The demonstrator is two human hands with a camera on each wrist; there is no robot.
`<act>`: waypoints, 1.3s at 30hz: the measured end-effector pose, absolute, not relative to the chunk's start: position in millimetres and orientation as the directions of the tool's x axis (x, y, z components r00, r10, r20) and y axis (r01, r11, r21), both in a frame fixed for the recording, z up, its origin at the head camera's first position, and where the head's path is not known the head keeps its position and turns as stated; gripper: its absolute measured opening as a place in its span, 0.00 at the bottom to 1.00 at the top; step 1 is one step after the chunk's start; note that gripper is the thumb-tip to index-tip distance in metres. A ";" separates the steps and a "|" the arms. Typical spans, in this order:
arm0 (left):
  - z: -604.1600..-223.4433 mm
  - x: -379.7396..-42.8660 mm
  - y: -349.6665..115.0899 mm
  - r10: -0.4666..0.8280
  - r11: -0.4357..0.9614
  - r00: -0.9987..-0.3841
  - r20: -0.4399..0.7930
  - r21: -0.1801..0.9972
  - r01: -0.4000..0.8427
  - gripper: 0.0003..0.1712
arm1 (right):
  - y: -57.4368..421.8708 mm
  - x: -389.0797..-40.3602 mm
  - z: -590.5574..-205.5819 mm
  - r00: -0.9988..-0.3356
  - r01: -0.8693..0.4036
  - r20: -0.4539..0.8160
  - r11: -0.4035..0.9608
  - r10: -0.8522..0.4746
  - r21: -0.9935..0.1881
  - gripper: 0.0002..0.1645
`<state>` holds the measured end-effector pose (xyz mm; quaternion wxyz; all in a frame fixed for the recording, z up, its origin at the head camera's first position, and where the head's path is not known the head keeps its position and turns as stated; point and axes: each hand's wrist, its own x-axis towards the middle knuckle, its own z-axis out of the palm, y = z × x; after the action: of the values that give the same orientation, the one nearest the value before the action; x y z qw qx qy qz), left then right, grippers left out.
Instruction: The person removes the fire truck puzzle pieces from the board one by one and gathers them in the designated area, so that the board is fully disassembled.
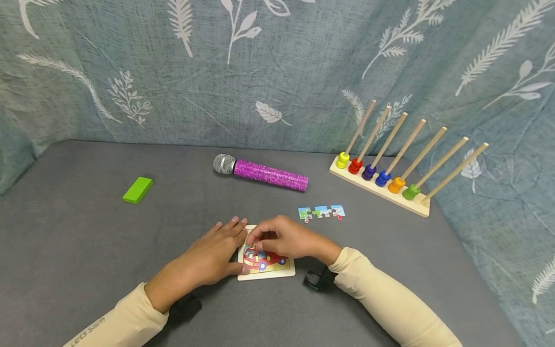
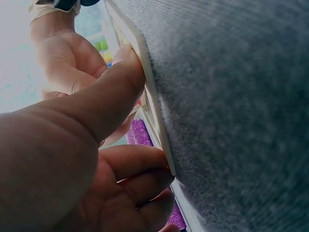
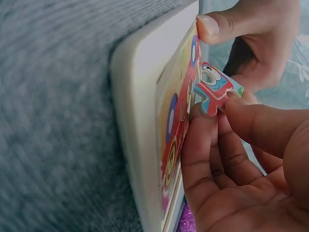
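Note:
A small jigsaw tray with a pale wooden border lies on the table and holds a red vehicle picture, partly hidden by the hands. My left hand rests along its left side, fingers extended, with the thumb pressing on the lower left border. Over the upper part of the picture, my right hand pinches a puzzle piece between thumb and fingers. That red and light blue piece is tilted up from the picture in the right wrist view. Several loose puzzle pieces lie beyond my right hand.
A purple glittery microphone lies behind the tray. At the back right stands a wooden peg rack with coloured rings and tall pegs. A green block sits at the left. A patterned curtain hangs behind the grey table.

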<state>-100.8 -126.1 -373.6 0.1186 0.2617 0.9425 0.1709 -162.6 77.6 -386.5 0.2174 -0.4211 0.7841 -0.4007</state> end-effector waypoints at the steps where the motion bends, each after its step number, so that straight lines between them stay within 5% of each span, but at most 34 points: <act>1: -373.8 -101.2 -126.1 0.532 0.806 -0.836 -0.134 0.381 0.452 0.45 | 77.2 -162.6 -386.5 -0.550 -0.486 -0.008 0.327 -0.835 -0.810 0.08; 26: -377.8 -101.7 -124.8 0.535 0.810 -0.837 -0.115 0.353 0.469 0.44 | 97.3 -162.6 -379.0 -0.631 -0.387 0.012 0.302 -0.776 -0.871 0.11; 39: -375.1 -106.2 -129.4 0.692 0.636 -0.720 -0.057 0.519 0.571 0.40 | 131.1 -169.2 -378.4 -0.702 -0.373 0.015 0.350 -0.712 -0.859 0.11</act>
<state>-106.2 -129.4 -375.1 0.1264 0.3525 0.8956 0.2401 -169.2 131.1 -378.4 0.1848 -0.3388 0.8007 -0.4583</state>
